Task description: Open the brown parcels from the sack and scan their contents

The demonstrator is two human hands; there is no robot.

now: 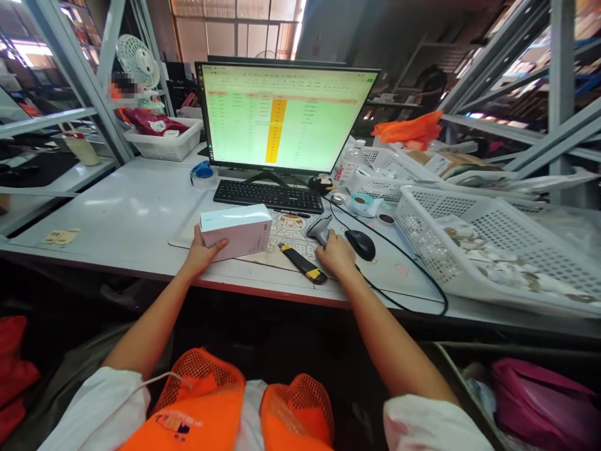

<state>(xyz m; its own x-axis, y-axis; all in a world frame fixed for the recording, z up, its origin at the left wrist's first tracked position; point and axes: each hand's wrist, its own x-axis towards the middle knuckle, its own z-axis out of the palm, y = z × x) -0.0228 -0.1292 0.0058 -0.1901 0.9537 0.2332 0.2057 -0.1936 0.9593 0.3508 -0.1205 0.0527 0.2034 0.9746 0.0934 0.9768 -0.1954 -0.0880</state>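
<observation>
My left hand (205, 252) grips a white box (241, 233) by its left end, thumb on the near face, above the front part of the desk. A grey barcode scanner (320, 230) is in my right hand (338, 254), its head pointing away from me to the left. The fingers are wrapped round its handle and partly hidden. Between the hands lies a black and yellow box cutter (303, 263) on a desk mat (277, 250) with cartoon drawings. Just right of my right hand is a black mouse (360, 244).
A monitor (239, 119) showing a spreadsheet stands behind a black keyboard (267, 196). White plastic baskets (422, 232) line the right side, one holding small pieces. A black cable (413, 263) loops across the right. Blue tape (203, 172) sits left of the keyboard. Another person (124, 94) is far left.
</observation>
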